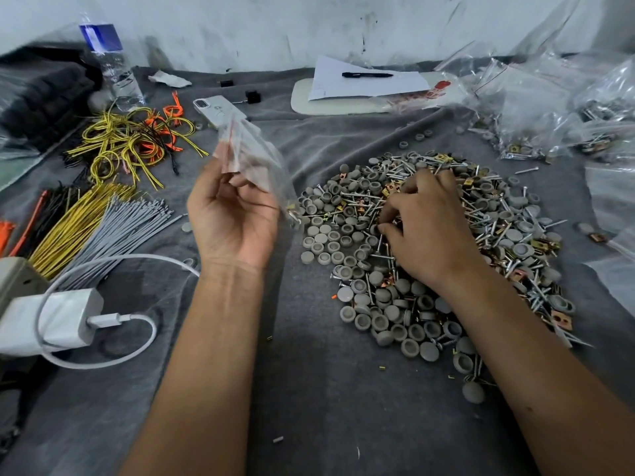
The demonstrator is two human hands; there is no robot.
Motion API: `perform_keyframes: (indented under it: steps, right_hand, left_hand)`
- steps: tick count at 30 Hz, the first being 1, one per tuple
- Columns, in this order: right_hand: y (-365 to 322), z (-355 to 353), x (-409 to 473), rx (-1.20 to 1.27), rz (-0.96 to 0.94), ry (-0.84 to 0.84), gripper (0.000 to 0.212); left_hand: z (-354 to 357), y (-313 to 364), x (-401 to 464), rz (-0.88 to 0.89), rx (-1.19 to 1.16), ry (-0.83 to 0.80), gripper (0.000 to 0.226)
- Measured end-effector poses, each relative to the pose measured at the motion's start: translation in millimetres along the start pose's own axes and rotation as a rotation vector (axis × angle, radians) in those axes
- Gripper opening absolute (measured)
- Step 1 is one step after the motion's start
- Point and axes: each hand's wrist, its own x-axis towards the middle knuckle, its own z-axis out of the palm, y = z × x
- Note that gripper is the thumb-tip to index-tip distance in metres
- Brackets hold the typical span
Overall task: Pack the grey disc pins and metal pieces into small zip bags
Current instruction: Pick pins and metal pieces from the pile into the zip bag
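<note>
Left hand (233, 214) raised palm-up over the grey cloth (309, 389), fingers curled round a small clear zip bag (256, 159). Bag's long axis slanted from upper left to lower right, red-striped zip end high by the fingertips, lower corner drooping toward the left edge of the heap. Right hand (429, 228) palm-down on the heap of grey discs (388, 297), screws and brass clips, fingers bent and pinching among screws (381, 249) at the middle; exactly which piece is pinched cannot be told. Screws lying every way, no common direction. Filled bags (522, 132) at far right; wire ties (113, 221) at left.
</note>
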Motion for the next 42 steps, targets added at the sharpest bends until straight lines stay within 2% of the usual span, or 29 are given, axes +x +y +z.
perform_keyframes:
  steps: [2, 5, 7, 9, 11, 14, 17, 20, 25, 31, 39, 42]
  right_hand:
    - [1, -1, 0, 0.048, 0.005, 0.022, 0.015]
    - [-1, -2, 0, 0.105, -0.004, 0.076, 0.016]
    - [-3, -4, 1, 0.205, -0.024, 0.129, 0.013]
    - [-5, -6, 0, 0.377, -0.004, 0.161, 0.008]
    - [-5, -8, 0, 0.499, 0.039, 0.186, 0.006]
    - [-3, -9, 0, 0.658, 0.102, 0.226, 0.006]
    - [-2, -10, 1, 0.749, 0.129, 0.266, 0.005]
    - [-1, -9, 2, 0.737, 0.119, 0.248, 0.004]
    - [-3, -7, 1, 0.643, 0.079, 0.171, 0.016]
    - [-2, -5, 1, 0.622, 0.085, 0.165, 0.013]
    - [-2, -5, -1, 0.552, -0.003, 0.186, 0.015]
    - [0, -5, 0, 0.472, -0.072, 0.134, 0.015]
  left_hand:
    - [0, 7, 2, 0.032, 0.021, -0.036, 0.017]
    - [-3, 10, 4, 0.060, 0.215, -0.070, 0.014]
    - [-6, 4, 7, 0.116, 0.495, -0.094, 0.013]
    - [-11, -11, 8, 0.187, 0.892, -0.126, 0.014]
    - [-21, -33, 6, 0.177, 1.166, -0.116, 0.019]
    - [-35, -59, 2, 0.084, 1.329, -0.087, 0.019]
    - [-42, -69, 4, 0.089, 1.449, -0.093, 0.017]
    - [-41, -71, 6, 0.097, 1.489, -0.106, 0.017]
    - [-38, -71, 4, 0.120, 1.498, -0.094, 0.018]
    - [-36, -74, 1, 0.095, 1.487, -0.162, 0.020]
    - [-34, -70, 0, 0.053, 1.339, -0.225, 0.020]
    - [-33, -68, 1, 0.059, 1.291, -0.205, 0.019]
